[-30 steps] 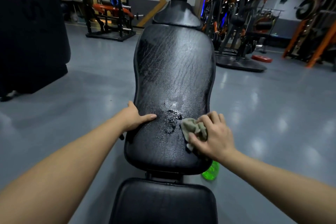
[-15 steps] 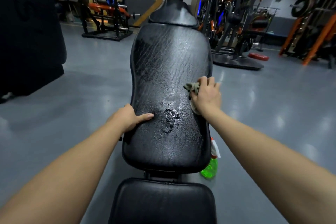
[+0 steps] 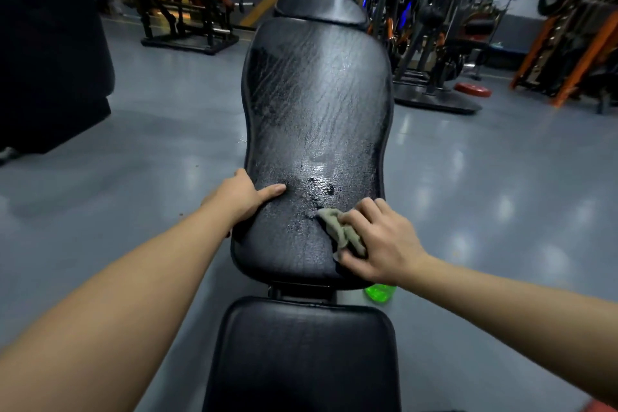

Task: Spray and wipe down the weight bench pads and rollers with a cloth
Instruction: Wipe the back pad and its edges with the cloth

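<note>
The long black back pad (image 3: 317,104) of the weight bench stretches away from me, shiny with wet streaks and droplets near its middle. My right hand (image 3: 378,241) holds a crumpled grey-green cloth (image 3: 341,231) and presses it on the pad's near right part. My left hand (image 3: 240,197) grips the pad's left edge, thumb lying on top. The black seat pad (image 3: 301,358) sits closest to me. A small head pad (image 3: 321,3) caps the far end. A green spray bottle (image 3: 379,293) stands on the floor under my right wrist, mostly hidden.
Grey glossy floor (image 3: 485,184) spreads on both sides of the bench. Orange and black gym machines (image 3: 434,30) stand at the back right, with a red weight plate (image 3: 473,89) on the floor. Another bench rack (image 3: 187,10) is back left. A big dark shape (image 3: 50,43) fills the left edge.
My right hand with the cloth went up the pad's right side, then came back down toward me to the near right part. My left hand stayed on the left edge.
</note>
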{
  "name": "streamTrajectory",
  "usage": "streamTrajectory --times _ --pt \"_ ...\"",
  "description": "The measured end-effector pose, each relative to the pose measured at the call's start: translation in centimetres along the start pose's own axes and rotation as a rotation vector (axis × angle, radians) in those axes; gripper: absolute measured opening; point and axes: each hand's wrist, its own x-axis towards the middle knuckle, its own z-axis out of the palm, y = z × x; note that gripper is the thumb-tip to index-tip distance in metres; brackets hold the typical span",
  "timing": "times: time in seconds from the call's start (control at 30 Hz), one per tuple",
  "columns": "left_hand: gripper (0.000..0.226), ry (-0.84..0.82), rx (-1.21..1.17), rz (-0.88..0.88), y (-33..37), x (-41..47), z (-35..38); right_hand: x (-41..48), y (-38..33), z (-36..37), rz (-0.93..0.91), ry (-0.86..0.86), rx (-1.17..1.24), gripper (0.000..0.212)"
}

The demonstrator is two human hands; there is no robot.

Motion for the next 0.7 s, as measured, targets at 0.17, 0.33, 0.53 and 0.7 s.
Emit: streamTrajectory --times 0.17,0.33,0.53,0.7 --pt "0.106 0.018 0.018 0.005 0.0 0.1 0.0 0.3 0.3 0.0 -0.150 0.011 -0.038 0.054" --pt "0.102 -0.009 -0.019 -0.017 0.0 -0.2 -0.2 6.9 3.1 1.1 0.164 0.030 -0.133 0.055" --pt "0.112 -0.009 -0.044 -0.005 -0.5 -0.1 0.0 12.9 5.0 1.9 0.645 0.003 -0.144 0.056" --pt "0.096 0.045 0.040 -0.002 -0.7 -0.2 0.2 10.6 3.8 2.9 0.484 0.155 -0.095 0.046"
